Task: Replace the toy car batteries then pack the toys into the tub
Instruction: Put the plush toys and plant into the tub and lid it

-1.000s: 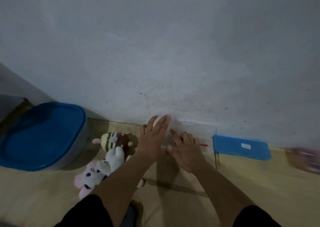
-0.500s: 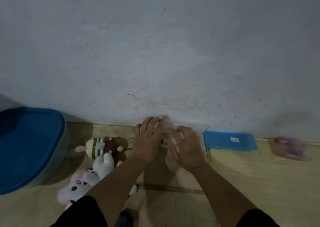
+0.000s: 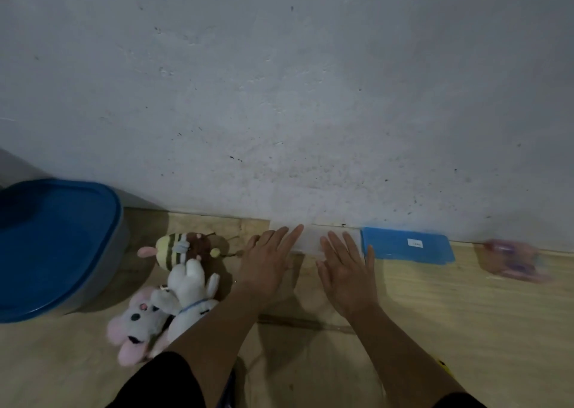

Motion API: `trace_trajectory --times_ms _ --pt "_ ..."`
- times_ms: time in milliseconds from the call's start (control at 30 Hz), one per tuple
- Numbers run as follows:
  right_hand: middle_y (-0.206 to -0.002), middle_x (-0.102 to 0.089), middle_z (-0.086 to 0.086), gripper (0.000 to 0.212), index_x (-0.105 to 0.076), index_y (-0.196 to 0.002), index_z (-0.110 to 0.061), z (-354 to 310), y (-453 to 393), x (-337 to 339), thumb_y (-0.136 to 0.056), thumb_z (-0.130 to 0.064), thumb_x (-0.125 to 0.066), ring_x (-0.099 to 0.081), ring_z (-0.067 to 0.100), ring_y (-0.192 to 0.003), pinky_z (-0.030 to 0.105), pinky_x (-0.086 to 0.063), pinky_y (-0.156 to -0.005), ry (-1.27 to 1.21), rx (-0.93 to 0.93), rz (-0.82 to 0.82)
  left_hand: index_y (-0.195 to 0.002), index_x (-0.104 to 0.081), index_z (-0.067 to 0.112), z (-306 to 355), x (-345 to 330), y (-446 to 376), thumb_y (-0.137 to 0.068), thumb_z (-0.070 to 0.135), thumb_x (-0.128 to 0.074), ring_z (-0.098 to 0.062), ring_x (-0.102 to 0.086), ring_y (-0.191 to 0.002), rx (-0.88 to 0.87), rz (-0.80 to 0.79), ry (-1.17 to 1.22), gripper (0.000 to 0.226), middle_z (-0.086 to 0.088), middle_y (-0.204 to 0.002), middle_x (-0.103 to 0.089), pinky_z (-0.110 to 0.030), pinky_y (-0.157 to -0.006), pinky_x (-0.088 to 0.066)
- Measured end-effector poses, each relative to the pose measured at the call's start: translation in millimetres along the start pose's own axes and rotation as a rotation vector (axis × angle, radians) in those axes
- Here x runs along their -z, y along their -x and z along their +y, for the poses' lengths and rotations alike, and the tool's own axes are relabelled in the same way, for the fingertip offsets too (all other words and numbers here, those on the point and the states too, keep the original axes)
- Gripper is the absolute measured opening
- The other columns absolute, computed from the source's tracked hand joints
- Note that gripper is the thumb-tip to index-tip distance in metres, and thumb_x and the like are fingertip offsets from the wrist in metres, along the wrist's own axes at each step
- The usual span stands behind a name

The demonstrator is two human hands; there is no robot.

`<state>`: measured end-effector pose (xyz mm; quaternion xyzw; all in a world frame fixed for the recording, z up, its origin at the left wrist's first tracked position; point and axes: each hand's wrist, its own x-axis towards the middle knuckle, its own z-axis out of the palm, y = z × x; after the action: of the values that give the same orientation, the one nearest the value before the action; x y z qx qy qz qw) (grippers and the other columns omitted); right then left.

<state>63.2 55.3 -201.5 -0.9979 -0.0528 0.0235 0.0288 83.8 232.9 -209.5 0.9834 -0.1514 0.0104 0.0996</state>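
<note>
A clear plastic box [image 3: 323, 241] lies on the floor [image 3: 435, 314] against the foot of the wall [image 3: 279, 96], its blue lid [image 3: 407, 246] just beside it towards the right. Both hands are spread flat over the box with fingers straight: the left hand [image 3: 267, 261] at its left end, the right hand [image 3: 344, 267] at its right end, neither gripping anything. What the box holds is hidden. A blurred pinkish object [image 3: 512, 260], perhaps the toy car, sits well apart near the floor's right edge. The risk, as I judge it, is that flat palms on slick plastic slide the box into the wall or tip out small parts. The plush toys [image 3: 174, 286] lie loose left of the left hand, and the big tub [image 3: 56, 246] beyond them has its blue lid on, so packing cannot start yet.
</note>
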Motion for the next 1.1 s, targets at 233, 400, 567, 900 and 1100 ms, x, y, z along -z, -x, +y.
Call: trace_trajectory --times_ms 233,400,567,900,1100 --pt "-0.137 -0.051 0.008 0.055 -0.053 -0.129 -0.019 -10 -11 28 -0.09 -0.047 -0.025 -0.04 0.029 -0.134 0.06 -0.023 -0.107 0.01 0.086 0.044 -0.148 -0.002 0.039 4 40 23 -0.094 0.022 -0.049 -0.015 -0.015 -0.144 0.15 0.02 0.091 0.074 0.005 -0.157 -0.019 -0.049 -0.116 -0.011" --pt "-0.114 -0.066 0.009 0.045 -0.063 -0.113 -0.016 -64 -4 64 -0.086 -0.039 -0.035 -0.061 0.028 -0.109 0.059 -0.042 -0.091 -0.089 0.25 0.152 -0.149 -0.012 0.035 -33 96 70 -0.09 0.029 -0.058 -0.018 -0.024 -0.141 0.248 0.157 0.036 0.075 0.003 -0.153 -0.028 -0.049 -0.113 -0.017" --pt "-0.108 -0.066 0.006 0.04 -0.064 -0.105 -0.018 -153 10 88 -0.083 -0.037 -0.038 -0.063 0.026 -0.102 0.053 -0.046 -0.088 -0.131 0.462 0.22 -0.149 -0.01 0.037 -88 149 140 -0.088 0.04 -0.058 -0.013 -0.019 -0.142 0.403 0.187 -0.024 0.078 0.008 -0.152 -0.026 -0.049 -0.113 -0.015" --pt "-0.113 -0.067 0.002 0.054 -0.062 -0.117 -0.017 -350 45 58 -0.082 -0.045 -0.032 -0.062 0.021 -0.109 0.047 -0.05 -0.088 -0.066 0.641 0.153 -0.149 0.004 0.033 -251 160 239 -0.078 0.04 -0.071 -0.013 -0.007 -0.146 0.503 0.042 -0.101 0.104 0.008 -0.156 -0.016 -0.05 -0.114 -0.01" --pt "-0.119 -0.065 0.006 0.058 -0.061 -0.121 -0.014 -403 48 12 -0.077 -0.048 -0.048 -0.061 0.024 -0.113 0.047 -0.049 -0.091 0.063 0.562 0.116 -0.149 0.004 0.032 -310 141 231 -0.086 0.037 -0.062 -0.011 -0.006 -0.146 0.347 -0.058 -0.09 0.091 0.008 -0.157 -0.014 -0.049 -0.114 -0.009"
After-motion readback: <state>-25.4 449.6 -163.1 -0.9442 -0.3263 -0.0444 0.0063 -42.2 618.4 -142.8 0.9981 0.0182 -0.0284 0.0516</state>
